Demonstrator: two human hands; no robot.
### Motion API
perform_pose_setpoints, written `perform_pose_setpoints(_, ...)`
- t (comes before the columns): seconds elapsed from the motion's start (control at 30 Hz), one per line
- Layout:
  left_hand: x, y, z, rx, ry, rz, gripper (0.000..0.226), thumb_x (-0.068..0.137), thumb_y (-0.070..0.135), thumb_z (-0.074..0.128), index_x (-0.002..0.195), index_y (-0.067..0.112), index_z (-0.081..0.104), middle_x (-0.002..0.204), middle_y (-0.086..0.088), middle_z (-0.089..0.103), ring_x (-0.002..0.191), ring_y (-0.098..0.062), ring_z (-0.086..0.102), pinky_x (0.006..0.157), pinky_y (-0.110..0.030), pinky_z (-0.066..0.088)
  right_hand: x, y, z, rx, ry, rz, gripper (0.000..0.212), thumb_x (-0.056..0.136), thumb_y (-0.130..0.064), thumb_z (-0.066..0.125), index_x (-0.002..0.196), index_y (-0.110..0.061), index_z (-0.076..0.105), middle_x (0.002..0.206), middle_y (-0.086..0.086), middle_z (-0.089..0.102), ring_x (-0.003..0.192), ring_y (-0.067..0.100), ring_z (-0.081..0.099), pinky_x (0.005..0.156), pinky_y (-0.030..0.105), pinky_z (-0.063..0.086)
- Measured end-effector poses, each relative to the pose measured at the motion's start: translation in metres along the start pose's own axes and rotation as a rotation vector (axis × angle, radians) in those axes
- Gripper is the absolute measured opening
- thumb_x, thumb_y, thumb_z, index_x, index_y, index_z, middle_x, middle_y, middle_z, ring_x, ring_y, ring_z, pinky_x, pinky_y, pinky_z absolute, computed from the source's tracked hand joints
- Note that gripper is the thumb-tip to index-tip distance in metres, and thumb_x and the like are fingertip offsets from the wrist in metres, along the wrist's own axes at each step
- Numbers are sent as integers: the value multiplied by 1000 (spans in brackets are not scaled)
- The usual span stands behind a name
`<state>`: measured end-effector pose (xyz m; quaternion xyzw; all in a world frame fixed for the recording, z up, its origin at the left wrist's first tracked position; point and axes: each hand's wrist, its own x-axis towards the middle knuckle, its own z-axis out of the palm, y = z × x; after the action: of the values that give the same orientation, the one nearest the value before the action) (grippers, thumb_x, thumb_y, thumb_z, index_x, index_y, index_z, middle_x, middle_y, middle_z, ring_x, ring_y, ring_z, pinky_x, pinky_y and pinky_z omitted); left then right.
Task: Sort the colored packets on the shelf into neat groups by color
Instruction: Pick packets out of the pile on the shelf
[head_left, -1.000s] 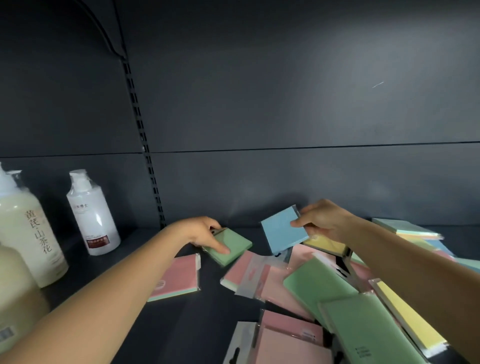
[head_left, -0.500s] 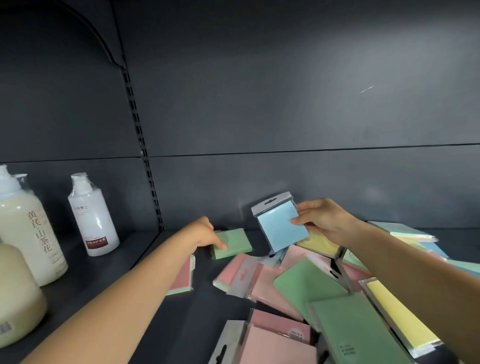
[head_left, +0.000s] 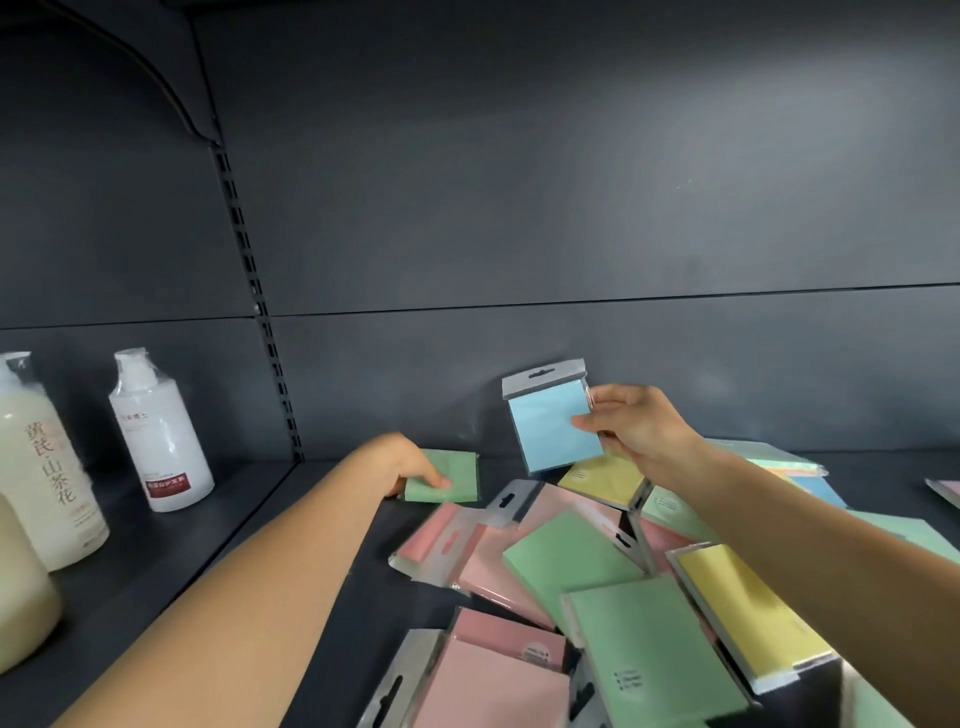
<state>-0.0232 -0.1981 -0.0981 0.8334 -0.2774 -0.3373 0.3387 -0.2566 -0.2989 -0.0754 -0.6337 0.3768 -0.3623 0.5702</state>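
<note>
Blue packet (head_left: 553, 426) is held upright in the air at centre right of the frame, its grey hang tab at the top, just in front of the shelf's dark back panel (head_left: 519, 208). Right hand (head_left: 636, 428) pinches it by the right edge, thumb on the front face, other fingers curled behind. Left hand (head_left: 410, 467), at mid frame, rests on a green packet (head_left: 449, 478) lying flat on the dark shelf (head_left: 208, 571) near the back panel; thumb lies on the packet's near left corner, other fingers partly hidden, so cannot tell whether they curl under it.

Loose pile fills the lower right of the frame. Yellow packet (head_left: 605, 478) sits right below the blue one, partly under the right wrist. Pink packets (head_left: 457, 551) overlap at lower centre, with a second green packet (head_left: 566, 561) lying over them. Large green packet (head_left: 644, 654) is tilted at bottom right, beside a large yellow packet (head_left: 748, 618) in a clear sleeve. Another pink packet (head_left: 493, 686) sits at the bottom edge. More pale green and blue packets stack at far right behind the right forearm, too overlapped to count.

White pump bottle (head_left: 156, 436) with a dark red label stands upright at mid left. Cream bottle (head_left: 41, 467) with printed characters stands at the left edge, a second cream container cut off below it.
</note>
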Motion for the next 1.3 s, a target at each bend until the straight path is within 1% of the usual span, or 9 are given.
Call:
perform_pose_setpoints(0.13,-9,2,-1,-205,22,1,15,79,-8,67,83,2,57,81,-9,60,75,-18,57,64,-23,43,-11,-7,-20,64,64,-36,15,80,6,67,91,-4,64,97,16,69,77,27,60,60,26,44)
perform_pose_setpoints(0.3,-45,13,12,-428,53,121,36,93,-11,41,128,-6,47,127,-21,55,117,-32,54,88,-34,43,-36,-12,-55,89,122,-47,23,80,6,67,103,3,63,93,17,66,65,24,55,53,20,44)
perform_pose_setpoints(0.43,-84,22,32,-508,105,284,38,91,-5,50,129,-2,49,126,-19,58,106,-29,58,90,-34,46,-71,-13,-80,81,189,-63,15,79,9,66,84,-5,62,100,24,68,79,35,65,61,24,47)
perform_pose_setpoints(0.5,-109,26,46,-543,103,333,35,90,-2,54,125,-2,51,120,-15,60,103,-28,59,87,-34,47,-94,-14,-93,83,205,-73,19,80,9,65,80,-9,60,91,14,68,79,26,65,60,19,51)
perform_pose_setpoints(0.63,-169,33,80,-620,81,389,9,89,0,55,87,8,57,106,-13,61,95,-27,58,82,-36,50,-148,-17,-124,60,232,-105,19,79,7,67,78,-11,61,77,7,65,58,13,56,42,12,41)
perform_pose_setpoints(0.8,-237,32,128,-682,28,443,13,85,-2,59,82,10,57,103,-14,64,85,-24,63,69,-30,52,-220,-13,-171,32,281,-163,14,80,7,65,82,-7,63,85,11,69,73,24,65,66,28,55)
perform_pose_setpoints(1.0,-319,41,199,-796,-89,520,28,86,-12,54,109,4,50,111,-13,60,80,-20,62,54,-29,55,-296,-7,-242,64,366,-173,17,84,3,63,100,-5,63,85,4,66,64,10,58,42,11,41)
perform_pose_setpoints(1.17,-360,67,253,-798,-147,489,39,89,-9,51,126,1,46,124,-14,58,98,-26,60,80,-37,52,-328,-9,-308,31,458,-170,17,84,1,63,97,-9,63,84,2,66,60,7,57,46,13,43)
perform_pose_setpoints(1.3,-377,92,303,-794,-221,478,34,91,-8,48,122,3,46,121,-11,58,101,-25,59,84,-36,50,-336,0,-363,46,513,-158,15,83,0,65,86,-14,64,89,3,68,75,13,63,68,25,52)
